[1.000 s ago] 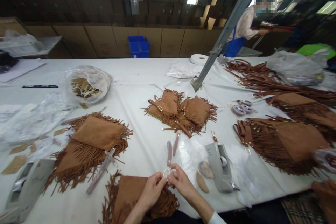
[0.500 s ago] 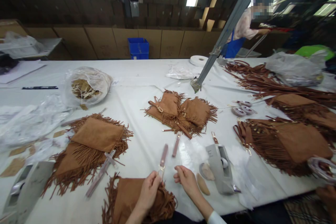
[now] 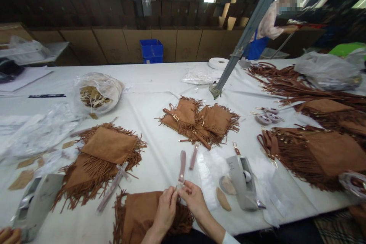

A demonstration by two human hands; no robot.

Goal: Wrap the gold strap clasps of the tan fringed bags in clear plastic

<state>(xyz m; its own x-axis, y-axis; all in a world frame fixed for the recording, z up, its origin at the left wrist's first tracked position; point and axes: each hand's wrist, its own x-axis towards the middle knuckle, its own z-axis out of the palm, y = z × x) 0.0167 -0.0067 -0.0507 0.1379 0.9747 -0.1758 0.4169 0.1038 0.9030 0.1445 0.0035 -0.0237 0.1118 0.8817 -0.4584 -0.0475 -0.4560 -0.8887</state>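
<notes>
In the head view, my left hand (image 3: 166, 207) is closed in a pinch at the near end of a wrist strap (image 3: 182, 166) with a metal clasp and a pinkish, wrapped-looking band. My right hand (image 3: 195, 199) pinches the same clasp end, its fingertips meeting the left ones. The strap points away from me over the table. Beneath my hands lies a brown fringed suede bag (image 3: 140, 213), partly covered by the left wrist. Just beyond, a second wrapped strap (image 3: 194, 156) rests on the table, beside clear plastic bags (image 3: 206, 177).
A grey tape dispenser (image 3: 243, 183) stands to the right; another tape dispenser (image 3: 37, 207) stands at the left. Fringed bags (image 3: 110, 145) lie around, with brown straps (image 3: 300, 87) at far right. A slanted metal post (image 3: 234, 53) rises from the table. Another person's hand (image 3: 10, 235) shows at lower left.
My right hand has moved left and joined my left hand at the strap's clasp end. Another person's hand has come into view at the lower left.
</notes>
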